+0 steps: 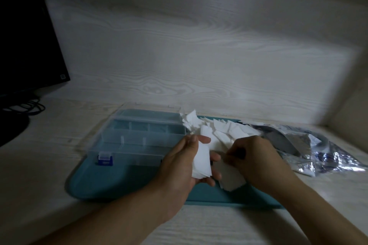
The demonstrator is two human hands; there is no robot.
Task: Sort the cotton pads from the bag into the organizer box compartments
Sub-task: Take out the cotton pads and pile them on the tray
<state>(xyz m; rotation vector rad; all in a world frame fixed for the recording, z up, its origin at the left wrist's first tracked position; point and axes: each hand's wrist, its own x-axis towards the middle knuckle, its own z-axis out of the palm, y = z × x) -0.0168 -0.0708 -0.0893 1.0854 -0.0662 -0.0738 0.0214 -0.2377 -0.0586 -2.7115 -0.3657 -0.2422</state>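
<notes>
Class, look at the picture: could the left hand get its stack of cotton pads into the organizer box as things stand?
Probably yes. The left hand grips a stack of cotton pads right beside the organizer box, whose lid looks open, and nothing lies between them.

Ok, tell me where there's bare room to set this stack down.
The bare mat in front of the box, left of the left hand, is free. So is the desk left of the mat. It is crowded right of the box: loose pads, then the bag.
</notes>
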